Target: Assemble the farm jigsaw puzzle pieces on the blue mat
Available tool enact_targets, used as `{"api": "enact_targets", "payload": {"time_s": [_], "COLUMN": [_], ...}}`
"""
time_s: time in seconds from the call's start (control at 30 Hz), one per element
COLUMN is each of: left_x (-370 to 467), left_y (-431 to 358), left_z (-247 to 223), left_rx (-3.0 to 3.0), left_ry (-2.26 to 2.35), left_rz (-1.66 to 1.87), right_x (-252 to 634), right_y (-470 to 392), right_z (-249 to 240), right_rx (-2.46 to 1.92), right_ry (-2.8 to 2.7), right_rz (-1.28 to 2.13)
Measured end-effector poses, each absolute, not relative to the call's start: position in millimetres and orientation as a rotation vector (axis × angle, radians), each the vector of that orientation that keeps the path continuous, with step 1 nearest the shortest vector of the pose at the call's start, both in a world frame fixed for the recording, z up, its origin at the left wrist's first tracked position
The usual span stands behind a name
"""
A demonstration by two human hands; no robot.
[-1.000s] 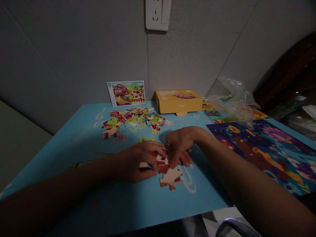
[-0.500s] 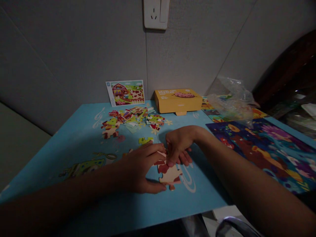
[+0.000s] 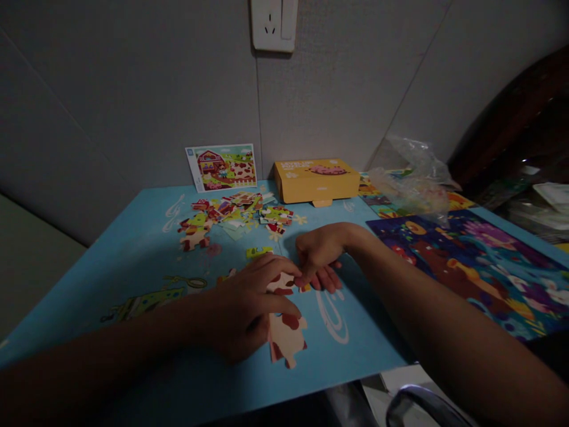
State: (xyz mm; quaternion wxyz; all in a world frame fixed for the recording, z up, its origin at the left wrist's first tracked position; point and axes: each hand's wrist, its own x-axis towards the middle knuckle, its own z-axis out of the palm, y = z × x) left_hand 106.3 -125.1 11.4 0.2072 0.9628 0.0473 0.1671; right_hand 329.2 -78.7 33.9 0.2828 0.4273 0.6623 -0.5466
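My left hand holds a cream puzzle piece with brown patches between its thumb and index finger, a little off the table. Its other fingers reach over a second cream-and-brown puzzle piece, partly covering it. At that second piece's right edge, my right hand is bent down with thumb and finger closed on it, the other fingers curled beneath. A yellow-green piece lies just beyond my left hand. More of the joined pieces may be hidden under my left fingers.
A pile of loose puzzle pieces lies at the back. Behind it a farm picture card leans on the wall, beside a yellow puzzle box. To the right are a dark blue finished puzzle and a crumpled clear plastic bag.
The patched piece has come away from the piece by my right hand, moving left and toward me with my left hand, and has turned. My right hand stays nearly where it was.
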Motion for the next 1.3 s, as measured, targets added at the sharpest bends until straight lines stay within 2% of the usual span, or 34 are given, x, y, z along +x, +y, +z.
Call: {"api": "enact_targets", "payload": {"time_s": [0.17,0.27,0.6,0.8,1.0,1.3], "left_x": [112,114,108,108,107,112], "left_y": [-146,-163,-164,-169,-164,-156], "left_z": [12,13,34,22,14,8], "left_rx": [2.743,2.787,2.755,2.762,2.716,2.350], "left_ry": [0.522,0.724,0.602,0.808,0.731,0.893], "left_rz": [0.607,0.493,0.349,0.318,0.320,0.280], "right_x": [330,332,333,334,335,335], "right_y": [-77,-75,-73,-70,-70,-71], "right_z": [31,28,25,22,22,23], "right_rx": [1.139,1.125,1.117,1.107,1.113,1.126], "right_ry": [1.767,1.754,1.735,1.721,1.696,1.700], "right_rz": [-1.479,-1.497,-1.549,-1.582,-1.595,-1.583]}}
